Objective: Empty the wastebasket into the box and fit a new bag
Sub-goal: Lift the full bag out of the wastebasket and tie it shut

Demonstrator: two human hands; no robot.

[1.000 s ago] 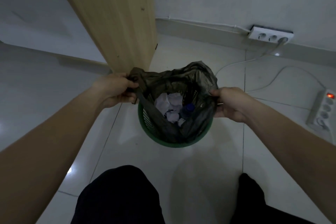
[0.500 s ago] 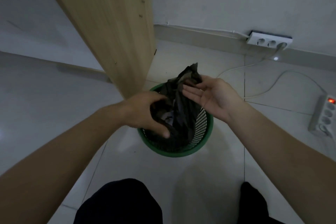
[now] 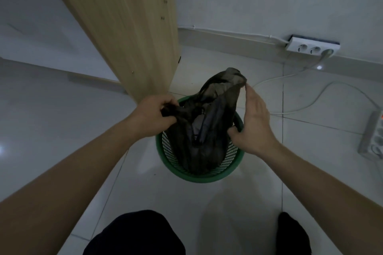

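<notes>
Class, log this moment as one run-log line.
stage: gathering bag | left hand: shut on bag edge | right hand: open, against bag | bag: in basket | box: unseen

bag (image 3: 209,130) in wastebasket (image 3: 199,178) | wooden panel (image 3: 128,27) behind-left | power strip (image 3: 371,138) right

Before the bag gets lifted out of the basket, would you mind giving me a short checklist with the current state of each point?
1. Left hand has a firm grip on the bag: ok, fist closed on a gathered edge.
2. Right hand has a grip: not ok, fingers open, only touching the far flap.
3. Bag mouth gathered shut: not ok, a gap shows in the middle.
4. Bag free of the basket rim: ok, edges pulled up and inward.
5. Cable clear of the basket: ok, it lies on the floor beyond it.
6. Box within reach: cannot tell, none in view.
</notes>
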